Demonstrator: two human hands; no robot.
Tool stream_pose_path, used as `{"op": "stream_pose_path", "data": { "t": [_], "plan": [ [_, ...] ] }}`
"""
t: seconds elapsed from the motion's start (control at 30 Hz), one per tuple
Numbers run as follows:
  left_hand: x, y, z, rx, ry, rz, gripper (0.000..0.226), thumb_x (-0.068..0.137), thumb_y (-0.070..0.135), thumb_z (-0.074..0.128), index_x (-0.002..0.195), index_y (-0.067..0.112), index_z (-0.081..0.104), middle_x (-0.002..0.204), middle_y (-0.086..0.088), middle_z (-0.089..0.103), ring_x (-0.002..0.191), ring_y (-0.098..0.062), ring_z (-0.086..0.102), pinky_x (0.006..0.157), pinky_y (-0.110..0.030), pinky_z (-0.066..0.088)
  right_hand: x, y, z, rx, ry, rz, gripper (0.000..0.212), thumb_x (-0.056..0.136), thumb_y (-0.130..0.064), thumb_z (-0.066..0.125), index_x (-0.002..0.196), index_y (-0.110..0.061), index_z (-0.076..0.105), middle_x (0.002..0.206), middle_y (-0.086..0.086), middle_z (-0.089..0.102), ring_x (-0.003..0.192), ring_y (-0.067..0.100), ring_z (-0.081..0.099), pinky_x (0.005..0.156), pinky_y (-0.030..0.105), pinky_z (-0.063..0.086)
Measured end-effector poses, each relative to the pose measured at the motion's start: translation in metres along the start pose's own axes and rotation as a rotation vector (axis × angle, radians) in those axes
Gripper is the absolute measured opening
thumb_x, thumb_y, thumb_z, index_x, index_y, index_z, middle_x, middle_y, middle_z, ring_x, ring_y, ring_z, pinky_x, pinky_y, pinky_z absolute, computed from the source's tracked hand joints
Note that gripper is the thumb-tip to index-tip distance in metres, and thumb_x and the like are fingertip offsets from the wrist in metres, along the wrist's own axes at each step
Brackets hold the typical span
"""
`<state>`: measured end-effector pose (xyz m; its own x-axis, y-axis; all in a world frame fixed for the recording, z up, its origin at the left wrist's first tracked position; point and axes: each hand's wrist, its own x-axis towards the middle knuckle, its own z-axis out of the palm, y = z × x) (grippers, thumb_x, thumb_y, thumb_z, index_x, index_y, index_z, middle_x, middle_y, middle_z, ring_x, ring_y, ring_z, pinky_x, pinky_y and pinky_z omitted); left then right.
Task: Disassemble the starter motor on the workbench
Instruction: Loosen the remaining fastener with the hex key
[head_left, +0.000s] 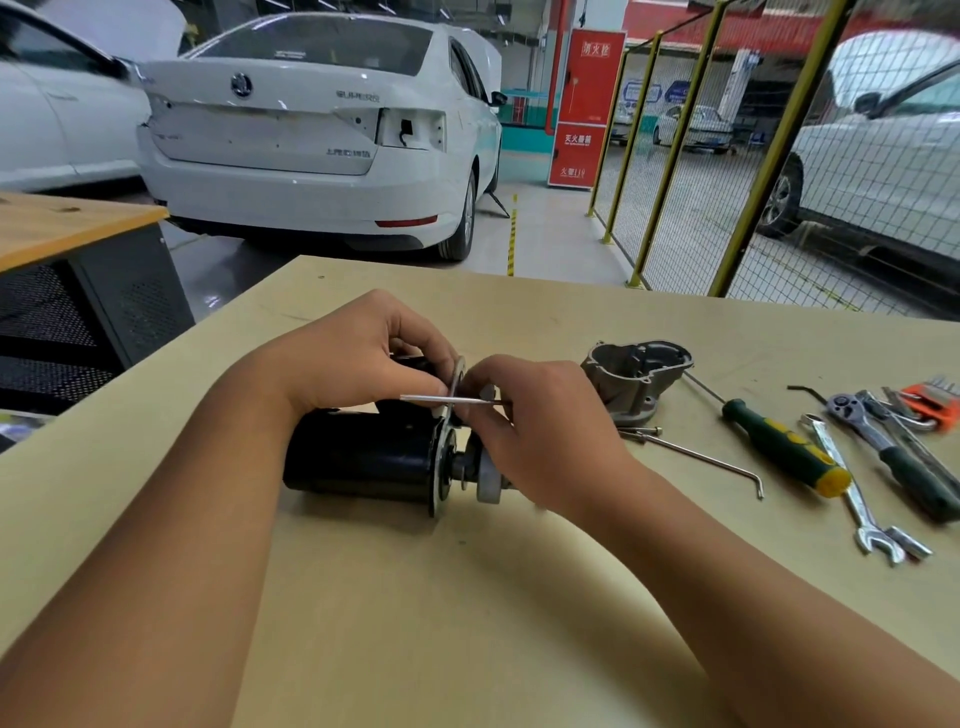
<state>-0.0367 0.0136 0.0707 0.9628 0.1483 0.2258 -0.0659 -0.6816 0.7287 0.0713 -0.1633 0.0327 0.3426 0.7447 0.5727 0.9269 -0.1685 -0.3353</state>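
black starter motor (363, 457) lies mid-workbench (467, 623), its upper part hidden behind both hands. left hand (358, 353) curls round that hidden top; right hand (540, 431) pinches a thin metal rod (441, 399) across the plate. bare bench lies toward the near edge. rightward sit the grey housing (636, 374) and screwdriver (784, 447); the car's (322, 130) badge is blurred.

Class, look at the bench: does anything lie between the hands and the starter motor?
Nothing visible does. Both the left hand and right hand are already on the starter motor, holding a thin metal rod at its plate.
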Motion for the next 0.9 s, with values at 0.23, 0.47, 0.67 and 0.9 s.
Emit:
{"op": "stream_pose_path", "data": {
  "t": [0.23, 0.47, 0.67, 0.9],
  "plan": [
    [0.001, 0.002, 0.001, -0.007, 0.009, -0.001, 0.008, 0.074, 0.013, 0.077, 0.08, 0.014, 0.082, 0.099, -0.001, 0.078, 0.095, -0.023, 0.073, 0.09, -0.041, 0.058, 0.0, 0.002, 0.0, 0.164, -0.003, -0.006, 0.009, 0.089, -0.022, 0.068, 0.083, -0.027, 0.072, 0.055, -0.019, 0.054, 0.058, 0.007, 0.055, 0.05, 0.021, 0.04],
    [0.002, 0.021, 0.013, 0.159, 0.065, -0.11, 0.022, 0.068, 0.035, 0.081, 0.067, 0.015, 0.072, 0.092, -0.011, 0.075, 0.09, -0.032, 0.069, 0.087, -0.055, 0.055, -0.006, 0.024, -0.004, 0.7, 0.075, 0.332, 0.009, 0.086, -0.028, 0.069, 0.08, -0.022, 0.074, 0.05, -0.014, 0.049, 0.043, 0.004, 0.037, 0.048, 0.024, 0.032],
    [0.012, 0.031, 0.028, 0.438, 0.158, -0.279, 0.022, 0.061, 0.035, 0.069, 0.058, 0.014, 0.065, 0.08, -0.007, 0.074, 0.07, -0.033, 0.067, 0.063, -0.046, 0.06, -0.009, 0.043, -0.011, 0.71, 0.211, 0.587, 0.01, 0.085, -0.021, 0.072, 0.074, -0.022, 0.073, 0.05, -0.01, 0.045, 0.045, 0.009, 0.039, 0.052, 0.029, 0.037],
    [0.026, 0.025, 0.045, 0.465, 0.292, -0.427, 0.026, 0.078, 0.028, 0.076, 0.082, 0.002, 0.077, 0.086, -0.019, 0.073, 0.069, -0.026, 0.063, 0.073, -0.05, 0.061, -0.01, 0.035, -0.007, 0.665, 0.152, 0.488, 0.011, 0.084, -0.017, 0.073, 0.073, -0.016, 0.074, 0.048, -0.014, 0.048, 0.042, 0.0, 0.042, 0.04, 0.012, 0.036]
  ]
}}
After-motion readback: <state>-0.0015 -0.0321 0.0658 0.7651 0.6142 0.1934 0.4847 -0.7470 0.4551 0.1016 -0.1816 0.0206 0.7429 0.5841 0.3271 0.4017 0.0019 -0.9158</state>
